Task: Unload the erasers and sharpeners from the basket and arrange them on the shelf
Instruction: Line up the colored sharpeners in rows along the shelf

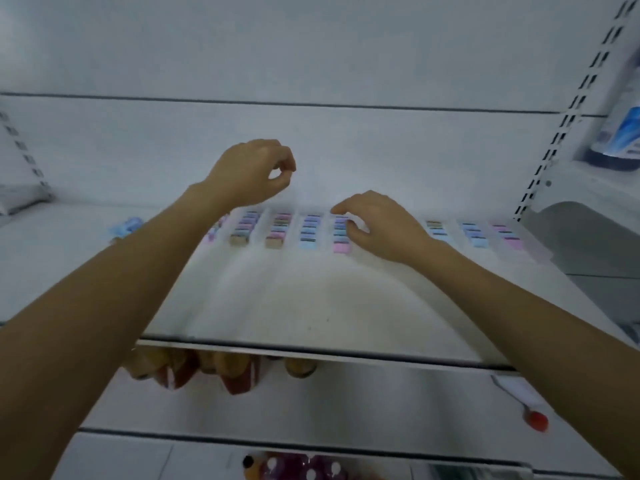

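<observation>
The erasers (308, 233) are sitting in the middle of the frame as small pastel blocks, pink, blue, lilac and tan, each with a dark band. They are lying in short columns on the white shelf (311, 306), close to its pale back panel (346, 147). The columns are running from the shelf's front toward the panel. Each block seems to be lying long side across the frame, though blur is hiding detail.

The right hand (377, 223) is resting on a pink column with its fingers (355, 225) bent down; whether they are gripping a block cannot be told. The left hand (252, 171) is hovering above the rows, its fingers curled narrow, with nothing showing between them. A slotted upright (568, 112) is rising at upper right.
</observation>
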Demonstrator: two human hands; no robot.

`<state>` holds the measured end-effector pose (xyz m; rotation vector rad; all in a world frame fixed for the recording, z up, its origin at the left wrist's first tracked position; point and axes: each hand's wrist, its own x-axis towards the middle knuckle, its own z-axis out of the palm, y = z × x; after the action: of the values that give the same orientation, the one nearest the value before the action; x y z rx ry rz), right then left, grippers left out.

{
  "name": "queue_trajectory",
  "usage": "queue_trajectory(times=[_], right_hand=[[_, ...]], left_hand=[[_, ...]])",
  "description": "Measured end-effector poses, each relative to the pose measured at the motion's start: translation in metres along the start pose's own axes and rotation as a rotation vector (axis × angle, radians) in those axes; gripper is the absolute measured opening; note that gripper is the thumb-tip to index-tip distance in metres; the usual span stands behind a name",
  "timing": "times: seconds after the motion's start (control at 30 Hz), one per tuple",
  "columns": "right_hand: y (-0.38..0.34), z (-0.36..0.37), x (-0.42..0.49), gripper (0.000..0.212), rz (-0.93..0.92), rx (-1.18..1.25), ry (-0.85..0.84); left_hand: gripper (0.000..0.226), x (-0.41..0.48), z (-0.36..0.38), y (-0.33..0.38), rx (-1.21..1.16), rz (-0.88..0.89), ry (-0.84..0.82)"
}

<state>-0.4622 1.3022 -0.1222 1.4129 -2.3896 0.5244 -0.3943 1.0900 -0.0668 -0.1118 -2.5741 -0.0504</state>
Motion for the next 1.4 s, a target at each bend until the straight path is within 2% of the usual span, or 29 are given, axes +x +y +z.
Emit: queue_trajectory(times=[0.27, 0.47, 0.77, 0.93, 1.03, 1.2, 1.4], right_hand=[[-0.103, 0.022, 0.082, 0.036, -0.048, 0.047, -0.122], [-0.153, 0.06, 0.122, 0.034, -0.133, -0.02, -0.206], [-0.183, 0.107, 0.177, 0.03, -0.135, -0.034, -0.398], [-0.184, 0.13, 0.208, 0.037, -0.138, 0.029, -0.452], [-0.181, 0.143, 0.223, 0.036, -0.158, 0.085, -0.474], [-0.179, 0.16, 0.235, 0.026, -0.175, 0.131, -0.49], [-0.186, 0.167, 0.241, 0.02, -0.1, 0.161, -0.453]], left_hand=[[0.018, -0.054, -0.084, -0.092, 0.214, -0.007, -0.133], [0.018, -0.109, -0.104, -0.148, 0.241, -0.053, -0.223], [0.025, -0.143, -0.065, -0.222, 0.078, -0.209, -0.493], [0.048, -0.135, -0.029, -0.24, -0.046, -0.332, -0.531], [0.055, -0.127, -0.013, -0.253, -0.082, -0.344, -0.521], [0.05, -0.114, 0.002, -0.266, -0.114, -0.236, -0.563], [0.029, -0.101, 0.004, -0.285, -0.146, -0.173, -0.583]])
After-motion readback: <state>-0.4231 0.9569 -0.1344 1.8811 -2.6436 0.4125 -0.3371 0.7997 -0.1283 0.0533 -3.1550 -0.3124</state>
